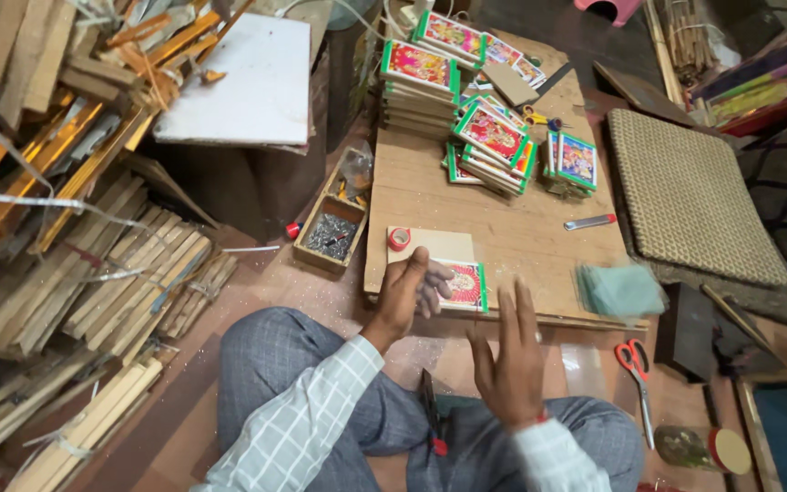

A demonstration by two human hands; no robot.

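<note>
Fingers of my left hand (409, 290) curl loosely on the green-edged framed colour picture (463, 284) (blurred); my right hand (508, 357) hovers open, empty.

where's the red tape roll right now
In the head view, the red tape roll lies on the wooden board, just above the left hand.

one head-worn camera looks steeply down and forward from above the seated person's lap, close over both hands, facing a low brown wooden work board (503, 237) with stacked scrap wooden strips (93, 273) at left
</note>
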